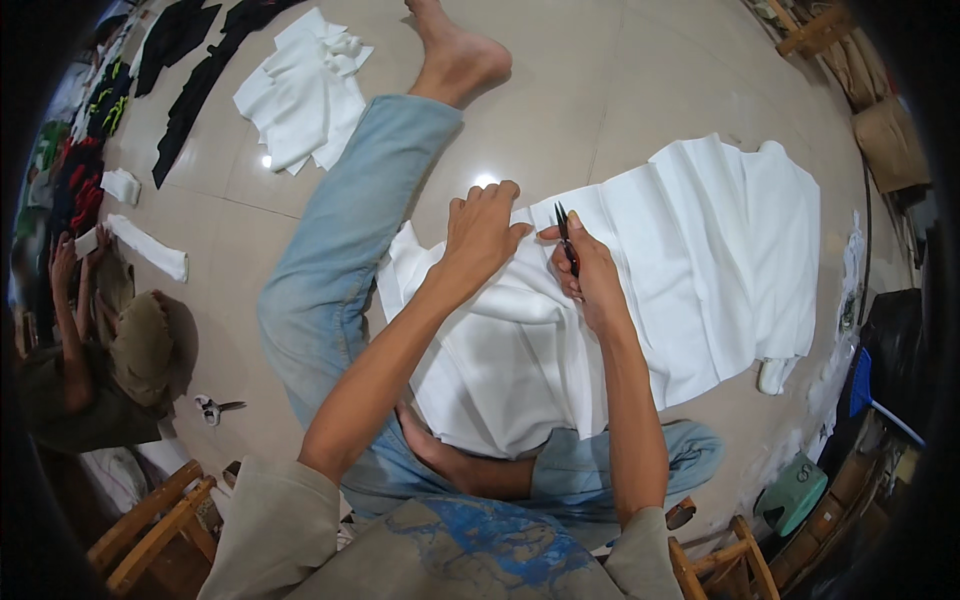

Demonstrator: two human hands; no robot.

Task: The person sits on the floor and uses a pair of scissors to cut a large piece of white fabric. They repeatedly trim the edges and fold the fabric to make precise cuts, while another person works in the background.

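White fabric point(700, 270), main item: long, creased, spread over the floor point(560, 90) and across the person's lap.

Right hand point(590, 268): grip closed about black snips point(567, 245), points away from the body, just above the fabric.
Left hand point(483, 232): on the fabric's far edge; cannot tell whether its grip pinches the cloth.

Surroundings: jeans leg point(330, 240), lying between the fabric and a white cloth pile point(305, 90); black cloth pieces point(205, 75); white strip point(150, 250); scissors point(215, 408), white-wrapped handles, well apart at left. Co-worker point(85, 395), far left, beside coloured garments point(82, 190).

Room: glossy pale tiles with light reflections; wooden stool point(165, 525), lower left; second wooden stool point(730, 560), lower right; green container point(795, 492) and brown bag point(890, 140) along the right side.

Markings: blue print on the person's shirt point(490, 540); small dark mark on the green container, too small to read.
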